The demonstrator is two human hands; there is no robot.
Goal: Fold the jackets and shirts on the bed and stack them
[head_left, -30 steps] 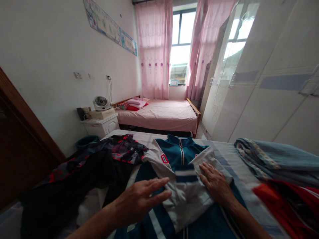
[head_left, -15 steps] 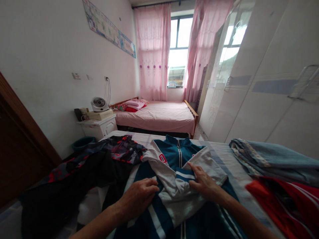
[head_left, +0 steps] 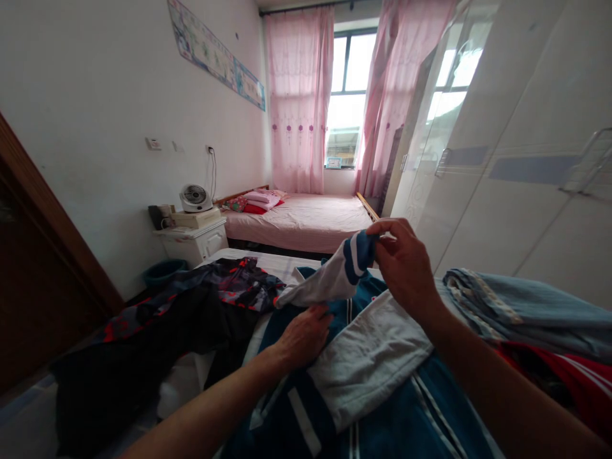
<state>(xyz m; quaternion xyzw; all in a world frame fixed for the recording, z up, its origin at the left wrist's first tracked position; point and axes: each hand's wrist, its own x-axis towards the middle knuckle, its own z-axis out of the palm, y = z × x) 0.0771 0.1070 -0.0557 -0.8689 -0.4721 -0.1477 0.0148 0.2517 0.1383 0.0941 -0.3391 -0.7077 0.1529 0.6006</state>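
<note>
Head view: a teal-and-white jacket [head_left: 377, 398] lies on a pale sheet [head_left: 234, 254], nearest the person. The right hand [head_left: 404, 261] pinches a sleeve's striped cuff [head_left: 354, 256], lifted above the jacket. The left hand [head_left: 303, 335], apart, is just below that sleeve; its grip cannot be told. Dark clothes [head_left: 191, 319] lie left.
</note>
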